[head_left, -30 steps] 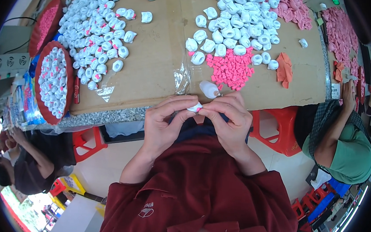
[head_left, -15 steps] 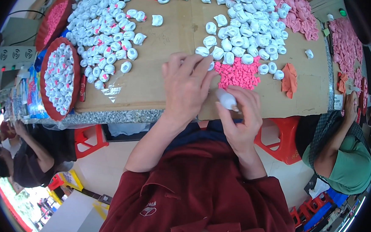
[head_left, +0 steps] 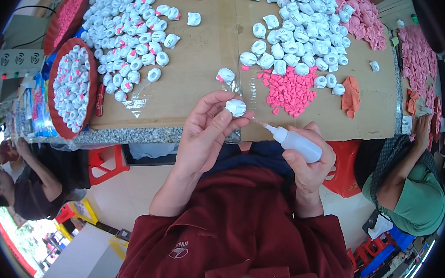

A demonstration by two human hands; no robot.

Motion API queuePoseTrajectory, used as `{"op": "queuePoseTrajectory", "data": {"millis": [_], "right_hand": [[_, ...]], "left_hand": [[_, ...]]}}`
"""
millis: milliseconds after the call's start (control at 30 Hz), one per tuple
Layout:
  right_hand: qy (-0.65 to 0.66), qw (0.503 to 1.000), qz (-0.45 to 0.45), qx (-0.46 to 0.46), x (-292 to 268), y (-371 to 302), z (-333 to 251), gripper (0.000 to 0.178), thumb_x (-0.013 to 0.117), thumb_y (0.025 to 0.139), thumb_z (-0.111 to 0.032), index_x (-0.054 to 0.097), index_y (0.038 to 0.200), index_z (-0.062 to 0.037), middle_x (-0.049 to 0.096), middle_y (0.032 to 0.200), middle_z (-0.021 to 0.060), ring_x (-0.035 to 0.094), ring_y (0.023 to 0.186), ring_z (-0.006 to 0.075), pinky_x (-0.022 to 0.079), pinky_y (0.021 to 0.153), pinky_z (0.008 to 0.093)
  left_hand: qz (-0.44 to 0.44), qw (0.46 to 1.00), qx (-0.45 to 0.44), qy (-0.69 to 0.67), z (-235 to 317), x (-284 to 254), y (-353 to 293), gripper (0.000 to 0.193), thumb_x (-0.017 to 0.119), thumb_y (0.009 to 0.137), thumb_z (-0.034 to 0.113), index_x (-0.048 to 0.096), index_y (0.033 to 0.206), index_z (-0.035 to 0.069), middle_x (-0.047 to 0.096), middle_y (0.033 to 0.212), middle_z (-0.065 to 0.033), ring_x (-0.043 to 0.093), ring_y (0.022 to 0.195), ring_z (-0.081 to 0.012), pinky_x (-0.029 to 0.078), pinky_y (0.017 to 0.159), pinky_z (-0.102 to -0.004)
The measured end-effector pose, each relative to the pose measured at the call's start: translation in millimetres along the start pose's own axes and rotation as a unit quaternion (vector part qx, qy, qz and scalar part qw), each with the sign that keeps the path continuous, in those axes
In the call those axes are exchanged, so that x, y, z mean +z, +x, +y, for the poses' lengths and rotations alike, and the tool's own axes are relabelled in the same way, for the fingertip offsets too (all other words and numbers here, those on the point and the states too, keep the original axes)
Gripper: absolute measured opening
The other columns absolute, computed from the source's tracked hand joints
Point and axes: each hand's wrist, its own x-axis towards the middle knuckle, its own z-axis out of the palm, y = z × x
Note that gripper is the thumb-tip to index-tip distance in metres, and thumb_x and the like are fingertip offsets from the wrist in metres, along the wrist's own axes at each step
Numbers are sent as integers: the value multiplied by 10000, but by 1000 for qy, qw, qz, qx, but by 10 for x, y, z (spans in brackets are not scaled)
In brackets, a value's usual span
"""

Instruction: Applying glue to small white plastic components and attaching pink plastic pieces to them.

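Observation:
My left hand (head_left: 196, 138) pinches a small white rounded hollow piece (head_left: 235, 107) between thumb and fingers, above the table's front edge. In my right hand (head_left: 313, 171) lies a white squeeze bottle (head_left: 301, 145), tilted so that its thin tip points left at the piece, a small gap apart. Just beyond my hands is a heap of small pink pieces (head_left: 288, 91). One white piece with a pink bit on it (head_left: 225, 76) rests on the cardboard (head_left: 208, 46) past my left hand.
White pieces (head_left: 308, 34) are heaped at the back right, and more, many with pink bits, lie in a left pile (head_left: 129, 36). A red basin (head_left: 89, 103) of them stands at the left edge. An orange cloth-like scrap (head_left: 351, 96) lies right. People sit at both sides.
My left hand has drawn back from the pile and turned up, now showing a white piece. The right hand has shifted right, its bottle now tilted tip-left. A pink-bitted white piece shows on the cardboard.

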Motion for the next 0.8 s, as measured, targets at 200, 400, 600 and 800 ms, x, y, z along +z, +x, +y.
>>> {"op": "queuePoseTrajectory", "data": {"millis": [200,400,600,800], "right_hand": [[29,999,30,33,70,21,-31,365,729,683,-174,628,934,72,531,695,43,450,652,116,337,572,225],[9,999,27,39,89,35,-49,357,723,674,-162,630,927,72,532,698,38,447,650,112,333,569,221],[11,999,33,29,59,32,-23,341,716,679,-152,632,928,67,535,696,36,445,646,106,333,567,220],[14,999,24,40,66,31,-29,345,713,686,-159,632,932,69,535,694,39,440,641,102,323,560,217]], "left_hand": [[6,1000,17,23,-60,-54,-6,231,462,898,33,476,1128,13,528,1133,-139,555,1014,-240,452,895,-330],[0,1000,15,23,-67,-51,-8,227,470,893,28,482,1119,14,528,1133,-138,552,1017,-231,445,902,-334],[8,1000,21,3,-60,-62,1,227,472,892,25,485,1119,18,543,1114,-133,555,1017,-238,449,894,-319],[8,1000,20,9,-56,-67,1,228,471,892,22,485,1119,20,547,1115,-131,561,1011,-241,455,885,-312]]}}
